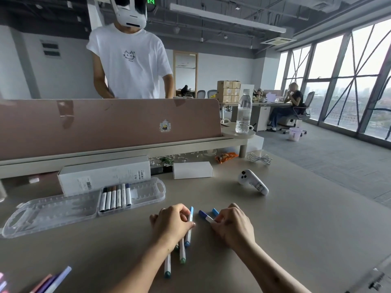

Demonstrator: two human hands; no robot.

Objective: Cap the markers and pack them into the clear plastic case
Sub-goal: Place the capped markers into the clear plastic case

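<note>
Both hands rest low on the desk (296, 218), close together near its front edge. The left hand (171, 224) has its fingers (183, 210) curled round a light-blue-capped marker (190, 218), pinching the white barrel with the cap pointing away from the person. The right hand (232, 225) pinches the barrel of a dark-blue-capped marker (206, 216) between thumb and fingers, the cap pointing toward the left hand. A second light-blue cap (215, 212) shows just behind those fingers. Whether it is held or lying on the desk cannot be told.

Under the left wrist lie three loose markers (182, 252) – teal, green and blue ends toward the person – partly overlapped by the arm.

The clear plastic case (160, 189) lies open to the left of the hands, lid flat beside the base. Six capped markers (116, 197) stand side by side in the base, at its left end, with bare slots to their right.

Behind the case lies a long white box (103, 176) and, to its right, a small white box (192, 170). A white controller (252, 181) lies further right, well apart from the hands. More marker ends (53, 280) poke in at the lower left corner. A water bottle (243, 112) stands on the raised shelf beside a pink divider (105, 123), and a person in a white T-shirt (129, 60) stands beyond it.
</note>
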